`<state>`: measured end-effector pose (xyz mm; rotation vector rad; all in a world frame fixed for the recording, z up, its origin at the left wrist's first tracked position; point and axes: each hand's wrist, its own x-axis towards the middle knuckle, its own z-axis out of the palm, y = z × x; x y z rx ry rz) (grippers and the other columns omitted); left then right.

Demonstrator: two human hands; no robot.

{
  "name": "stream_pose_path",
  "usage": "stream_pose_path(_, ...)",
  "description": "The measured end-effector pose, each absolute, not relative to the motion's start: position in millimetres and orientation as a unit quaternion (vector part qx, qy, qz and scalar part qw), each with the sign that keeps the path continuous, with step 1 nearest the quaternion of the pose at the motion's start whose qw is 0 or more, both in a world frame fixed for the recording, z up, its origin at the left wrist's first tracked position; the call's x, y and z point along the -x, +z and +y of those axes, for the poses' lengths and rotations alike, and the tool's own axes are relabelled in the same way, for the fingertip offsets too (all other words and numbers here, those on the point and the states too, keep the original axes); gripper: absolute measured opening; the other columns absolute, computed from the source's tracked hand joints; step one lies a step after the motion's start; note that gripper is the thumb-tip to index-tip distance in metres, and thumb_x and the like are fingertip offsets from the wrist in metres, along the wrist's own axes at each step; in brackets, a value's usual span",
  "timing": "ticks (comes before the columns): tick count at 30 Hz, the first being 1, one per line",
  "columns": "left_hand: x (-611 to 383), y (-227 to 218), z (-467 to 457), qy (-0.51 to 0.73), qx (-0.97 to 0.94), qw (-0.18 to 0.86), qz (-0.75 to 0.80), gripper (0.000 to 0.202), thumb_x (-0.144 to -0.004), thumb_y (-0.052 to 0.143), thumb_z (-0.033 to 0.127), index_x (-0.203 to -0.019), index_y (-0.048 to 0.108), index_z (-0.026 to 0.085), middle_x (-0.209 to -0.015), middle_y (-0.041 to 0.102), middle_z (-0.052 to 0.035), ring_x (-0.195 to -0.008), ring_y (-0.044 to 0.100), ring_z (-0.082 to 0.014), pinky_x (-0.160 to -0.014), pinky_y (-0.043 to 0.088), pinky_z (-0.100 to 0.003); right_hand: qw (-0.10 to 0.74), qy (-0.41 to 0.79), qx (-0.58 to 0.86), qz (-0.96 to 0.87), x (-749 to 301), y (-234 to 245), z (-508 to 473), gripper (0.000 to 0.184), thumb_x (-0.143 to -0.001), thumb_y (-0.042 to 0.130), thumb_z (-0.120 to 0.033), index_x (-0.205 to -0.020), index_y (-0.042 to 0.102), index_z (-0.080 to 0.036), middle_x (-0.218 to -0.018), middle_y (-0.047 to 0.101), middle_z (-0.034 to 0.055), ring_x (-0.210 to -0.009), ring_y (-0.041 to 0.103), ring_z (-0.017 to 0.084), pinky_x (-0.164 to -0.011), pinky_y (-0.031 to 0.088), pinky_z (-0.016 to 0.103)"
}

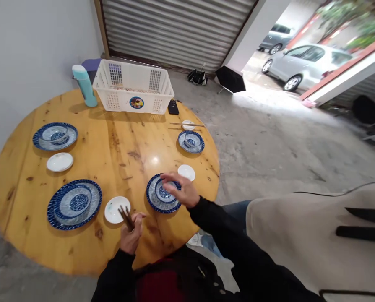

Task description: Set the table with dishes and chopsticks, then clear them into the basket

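Observation:
My left hand (132, 233) is closed around a small bundle of brown chopsticks (126, 219), their ends pointing up beside a small white saucer (114, 210). My right hand (183, 189) hovers over a blue-and-white plate with a bowl on it (152, 200) and hides part of both. Its fingers are stretched out and apart, with nothing visible in them. Just beyond it lies another white saucer (186, 172). Left of my left hand is a larger blue-rimmed plate with a patterned bowl (55, 220).
On the round wooden table (118, 159) stand a white plastic basket (118, 102), a turquoise bottle (86, 88) and a black phone (173, 107). Chopsticks (197, 125) lie across a saucer at the far right. A person in a beige top (285, 235) is close on my right.

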<state>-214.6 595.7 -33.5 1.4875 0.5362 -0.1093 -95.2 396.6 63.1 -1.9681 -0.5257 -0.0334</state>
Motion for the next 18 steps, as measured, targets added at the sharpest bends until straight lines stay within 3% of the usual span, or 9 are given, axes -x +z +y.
stream_pose_path(6,227,-16,558,0.008,-0.692,0.618,0.372,0.064,-0.076,0.061,0.075,-0.095,0.07,0.015,-0.048,0.032,0.008,-0.043,0.03,-0.0095,-0.041,0.022,-0.021,0.375,-0.097,0.917,-0.091,-81,49,262,0.027,-0.091,0.054,-0.032,-0.099,0.076,-0.019,-0.101,0.075,0.0091,-0.09,0.069,0.022,-0.086,0.054,0.035)
stream_pose_path(12,208,9,502,0.03,-0.716,0.535,0.448,0.067,-0.08,0.055,0.078,-0.097,0.071,0.015,-0.05,0.034,0.0062,-0.046,0.034,-0.011,-0.043,0.027,-0.022,0.213,-0.017,0.977,-0.021,-225,15,183,0.035,-0.094,0.052,-0.022,-0.121,0.073,-0.014,-0.114,0.075,0.0138,-0.1,0.068,0.025,-0.093,0.051,0.035)
stream_pose_path(18,198,29,471,0.026,-0.748,0.47,0.467,0.056,-0.085,0.053,0.07,-0.092,0.072,0.018,-0.048,0.04,0.0041,-0.046,0.042,-0.0147,-0.045,0.037,-0.026,0.142,0.036,0.988,-0.039,-302,-15,175,0.041,-0.094,0.06,-0.021,-0.134,0.066,-0.012,-0.13,0.068,0.0167,-0.113,0.066,0.023,-0.097,0.047,0.031)
